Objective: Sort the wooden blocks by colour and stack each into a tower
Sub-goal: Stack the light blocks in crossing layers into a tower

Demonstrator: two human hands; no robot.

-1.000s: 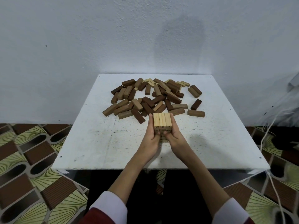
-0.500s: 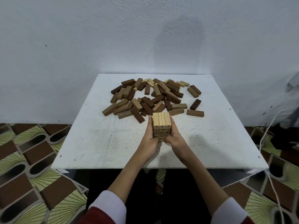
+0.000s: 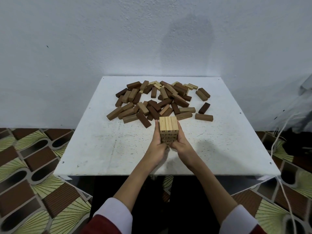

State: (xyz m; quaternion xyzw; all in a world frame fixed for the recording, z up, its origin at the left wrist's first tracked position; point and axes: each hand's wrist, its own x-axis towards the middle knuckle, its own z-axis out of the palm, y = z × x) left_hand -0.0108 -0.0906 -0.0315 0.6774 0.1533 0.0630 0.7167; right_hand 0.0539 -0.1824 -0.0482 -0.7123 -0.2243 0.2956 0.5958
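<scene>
It looks like a room in a home. A small white table stands against a plain white wall. The floor has brown and green patterned tiles. Thin cords hang at the right.

Dark printed marks on the near face of the pale tower, too small to read; no other text.

Pale wooden tower of light blocks, three side by side on top, upright near table centre, just in front of a loose heap of mid-brown, dark-brown and few pale blocks, one dark block apart at right
</scene>
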